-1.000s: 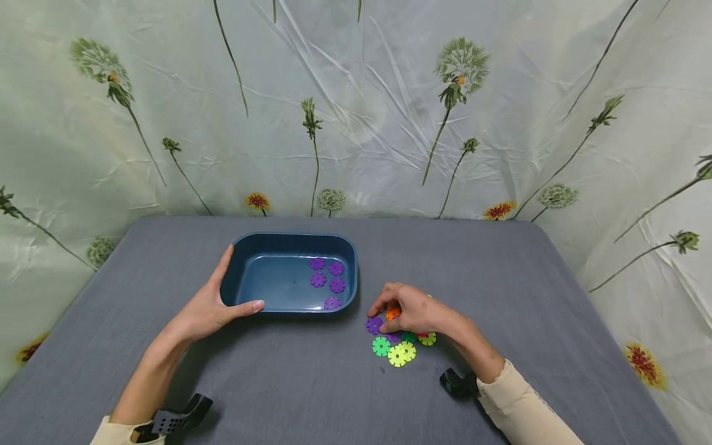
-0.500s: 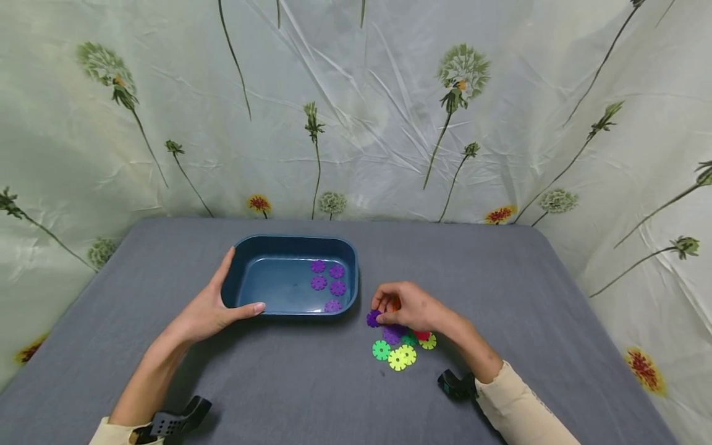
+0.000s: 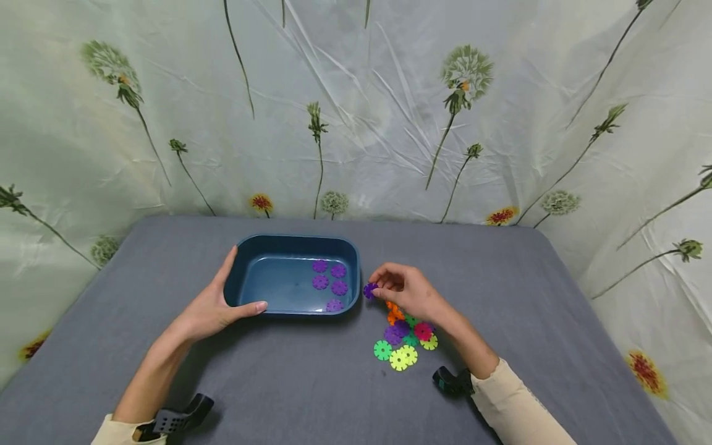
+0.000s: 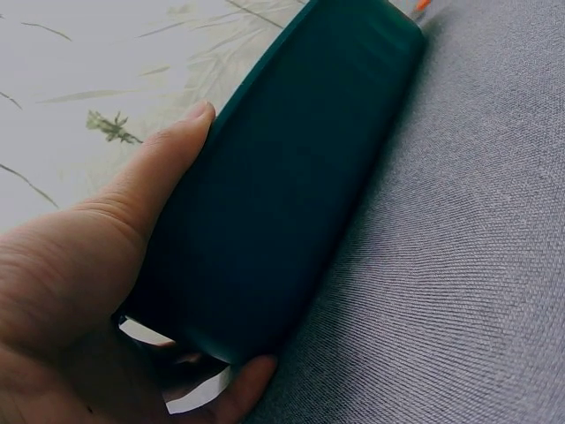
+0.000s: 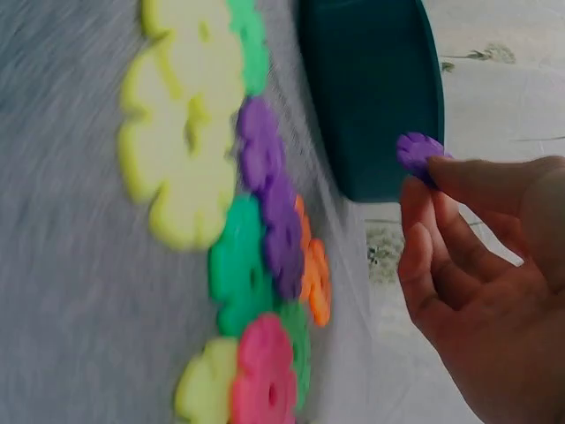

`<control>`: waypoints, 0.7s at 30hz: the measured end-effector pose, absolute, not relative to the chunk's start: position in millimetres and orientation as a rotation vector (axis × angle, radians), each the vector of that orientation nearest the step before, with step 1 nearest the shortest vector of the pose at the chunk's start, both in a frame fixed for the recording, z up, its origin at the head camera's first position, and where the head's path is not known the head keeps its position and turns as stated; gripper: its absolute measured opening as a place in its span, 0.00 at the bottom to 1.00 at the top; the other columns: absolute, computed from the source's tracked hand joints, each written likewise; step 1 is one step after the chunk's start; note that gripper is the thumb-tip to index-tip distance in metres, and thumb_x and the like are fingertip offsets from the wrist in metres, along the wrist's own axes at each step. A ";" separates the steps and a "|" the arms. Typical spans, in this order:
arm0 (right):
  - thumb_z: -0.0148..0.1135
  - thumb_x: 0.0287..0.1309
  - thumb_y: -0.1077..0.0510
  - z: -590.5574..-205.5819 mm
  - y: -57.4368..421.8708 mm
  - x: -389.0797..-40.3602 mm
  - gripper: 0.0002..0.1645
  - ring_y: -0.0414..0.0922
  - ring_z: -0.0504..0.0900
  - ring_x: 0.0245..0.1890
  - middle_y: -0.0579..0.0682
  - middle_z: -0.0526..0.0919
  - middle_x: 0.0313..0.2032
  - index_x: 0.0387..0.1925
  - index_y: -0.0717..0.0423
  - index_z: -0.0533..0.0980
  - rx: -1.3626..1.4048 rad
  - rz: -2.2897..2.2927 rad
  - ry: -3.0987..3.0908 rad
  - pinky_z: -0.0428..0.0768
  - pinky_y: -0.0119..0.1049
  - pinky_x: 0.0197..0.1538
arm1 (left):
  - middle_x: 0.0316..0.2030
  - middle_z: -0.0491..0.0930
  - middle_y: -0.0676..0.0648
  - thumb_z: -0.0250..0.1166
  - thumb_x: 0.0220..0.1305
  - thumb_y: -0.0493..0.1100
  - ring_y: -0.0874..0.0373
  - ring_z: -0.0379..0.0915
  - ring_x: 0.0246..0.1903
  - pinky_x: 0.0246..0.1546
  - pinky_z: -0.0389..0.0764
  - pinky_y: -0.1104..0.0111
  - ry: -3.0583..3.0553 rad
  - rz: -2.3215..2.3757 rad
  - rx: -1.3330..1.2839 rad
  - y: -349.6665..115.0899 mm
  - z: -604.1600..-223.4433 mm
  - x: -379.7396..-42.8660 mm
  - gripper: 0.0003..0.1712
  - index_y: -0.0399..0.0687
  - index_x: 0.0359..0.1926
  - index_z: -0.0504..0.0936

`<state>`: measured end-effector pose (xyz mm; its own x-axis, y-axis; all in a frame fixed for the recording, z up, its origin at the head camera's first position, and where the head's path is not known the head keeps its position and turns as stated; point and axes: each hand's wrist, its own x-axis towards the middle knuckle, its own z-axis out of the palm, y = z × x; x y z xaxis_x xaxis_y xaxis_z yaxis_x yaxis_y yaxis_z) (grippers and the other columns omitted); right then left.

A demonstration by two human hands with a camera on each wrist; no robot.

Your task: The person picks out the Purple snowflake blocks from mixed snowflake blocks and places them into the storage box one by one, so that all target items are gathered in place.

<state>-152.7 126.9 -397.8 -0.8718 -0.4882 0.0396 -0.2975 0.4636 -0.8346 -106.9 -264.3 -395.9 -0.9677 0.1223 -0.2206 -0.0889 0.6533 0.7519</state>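
Observation:
A blue plastic tub [image 3: 278, 312] stands on the cloth-covered table, with several purple notched discs [image 3: 320, 282] lying flat inside at its right end. My left hand [image 3: 206, 312] grips the tub's left end, thumb along the near rim; the left wrist view shows the thumb [image 4: 168, 159] against the tub wall [image 4: 265, 194]. Beside the tub's right end, my right hand [image 3: 408, 290] pinches one purple disc [image 3: 370, 291] between thumb and fingertips, raised off the table. In the right wrist view that pinched disc [image 5: 418, 155] appears in front of the tub's outer wall [image 5: 371, 97].
Right of the tub, under and nearer than my right hand, lies a loose pile of notched discs: yellow [image 3: 398, 360], green [image 3: 382, 350], red [image 3: 423, 331], orange [image 3: 395, 314] and purple [image 3: 392, 335], some overlapping. A flowered curtain [image 3: 367, 123] hangs behind the table.
My right hand has lifted a purple disc from the pile and moved it away from me, up beside the tub's right end. The left hand and tub have stayed put.

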 end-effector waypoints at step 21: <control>0.66 0.69 0.63 -387.3 95.9 -157.9 0.08 0.66 0.85 0.42 0.59 0.85 0.41 0.47 0.59 0.80 -0.577 -1.709 2.390 0.86 0.45 0.44 | 0.84 0.29 0.34 0.76 0.60 0.59 0.22 0.37 0.79 0.67 0.56 0.24 2.629 1.208 0.036 -263.9 -398.0 -106.9 0.77 0.67 0.82 0.20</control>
